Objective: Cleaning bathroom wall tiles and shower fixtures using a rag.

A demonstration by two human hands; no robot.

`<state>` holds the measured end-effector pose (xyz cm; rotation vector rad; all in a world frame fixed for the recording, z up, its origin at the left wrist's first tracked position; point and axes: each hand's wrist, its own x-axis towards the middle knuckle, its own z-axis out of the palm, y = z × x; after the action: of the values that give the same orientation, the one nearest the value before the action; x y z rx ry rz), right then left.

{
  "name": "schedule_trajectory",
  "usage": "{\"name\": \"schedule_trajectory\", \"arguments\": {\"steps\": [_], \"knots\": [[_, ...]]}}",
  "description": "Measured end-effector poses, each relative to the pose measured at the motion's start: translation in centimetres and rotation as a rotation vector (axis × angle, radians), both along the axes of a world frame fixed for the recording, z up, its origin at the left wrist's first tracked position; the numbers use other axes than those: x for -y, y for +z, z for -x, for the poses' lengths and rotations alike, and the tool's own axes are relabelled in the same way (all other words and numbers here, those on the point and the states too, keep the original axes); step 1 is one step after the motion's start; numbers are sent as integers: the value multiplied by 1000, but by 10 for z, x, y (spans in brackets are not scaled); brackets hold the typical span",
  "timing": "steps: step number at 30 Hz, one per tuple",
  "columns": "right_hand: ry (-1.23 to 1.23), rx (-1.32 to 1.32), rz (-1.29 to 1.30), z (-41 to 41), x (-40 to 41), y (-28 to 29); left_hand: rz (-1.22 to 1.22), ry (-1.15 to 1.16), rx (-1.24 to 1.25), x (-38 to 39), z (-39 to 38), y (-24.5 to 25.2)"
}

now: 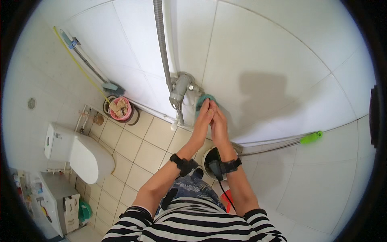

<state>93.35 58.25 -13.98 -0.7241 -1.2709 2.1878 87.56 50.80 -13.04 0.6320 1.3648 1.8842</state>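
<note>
My left hand [203, 121] and my right hand [218, 122] are brought together palm to palm, fingers pointing towards the tiled wall. Right at the fingertips is a bunched teal cloth or mesh [206, 97], partly behind them; whether the fingers grip it cannot be told. Just left of it a metal shower mixer tap [179, 93] is fixed to the wall, its lever pointing down. A ribbed grey shower hose [161, 45] runs up from the tap. Both wrists wear black straps, and a black cable hangs near the right one.
Below my hands stands a bucket [206, 161] with dark contents, beside a green-handled brush or rod [311, 137] against the wall. A white toilet [87, 158], a pink-lined waste bin [131, 112], a broom [113, 87] and a vanity cabinet [72, 211] are to the left.
</note>
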Motion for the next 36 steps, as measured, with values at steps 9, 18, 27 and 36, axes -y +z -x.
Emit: {"name": "schedule_trajectory", "arguments": {"steps": [9, 18, 27, 36], "knots": [[-96, -146, 76, 0, 1, 26, -145, -67, -67, 9, -6, 38], [-83, -451, 396, 21, 5, 11, -56, -55, -383, 29, -1, 46], [-121, 53, -326, 33, 22, 57, 198, 56, -378, 82, 1, 5], [-76, 76, -903, 52, 29, 84, -116, 130, 180, 34, 21, -4]]}}
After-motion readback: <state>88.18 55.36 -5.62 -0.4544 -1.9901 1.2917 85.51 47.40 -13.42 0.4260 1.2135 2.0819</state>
